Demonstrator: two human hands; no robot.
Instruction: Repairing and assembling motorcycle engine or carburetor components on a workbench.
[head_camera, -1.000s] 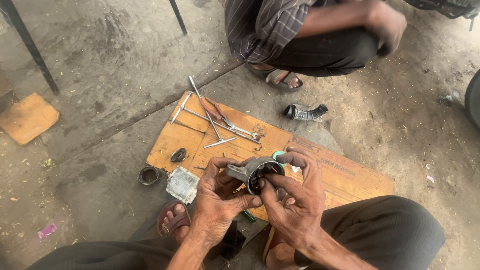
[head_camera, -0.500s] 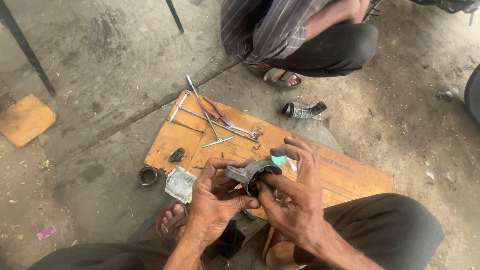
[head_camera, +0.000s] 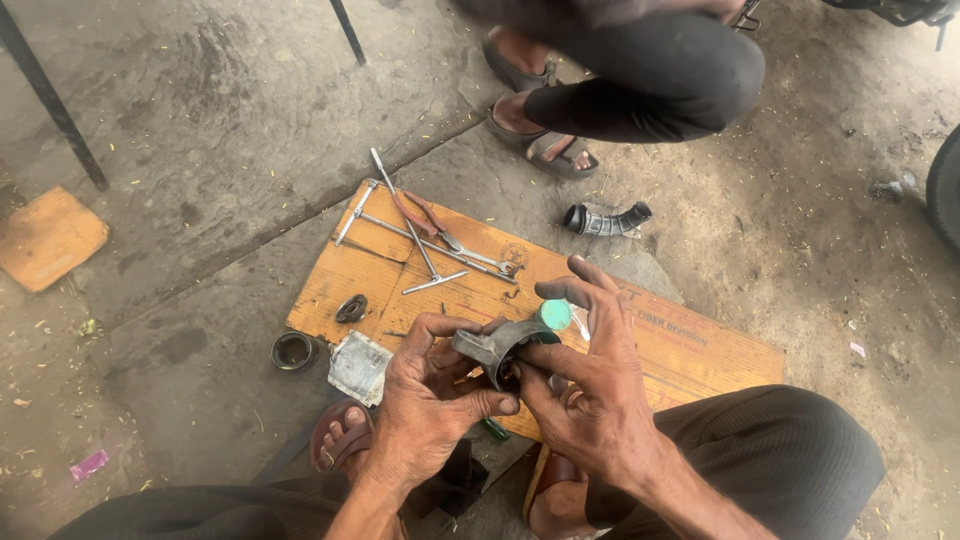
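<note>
Head view cuts off a crouching person (head_camera: 640, 80) above the waist; below, a worn orange board (head_camera: 700, 350) carries thin steel rods (head_camera: 420, 235); left hand (head_camera: 425, 400) and right hand (head_camera: 590, 400) both grip a curved grey metal part (head_camera: 495, 345), its hollow hidden by fingers

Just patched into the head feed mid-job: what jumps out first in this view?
Both hands meet low in the middle: the left hand and right hand grip a curved grey metal part, with a small green cap at the right fingertips. Behind them an orange wooden board lies on the concrete floor, carrying long metal tools. A second person's sandalled foot shows at top.
</note>
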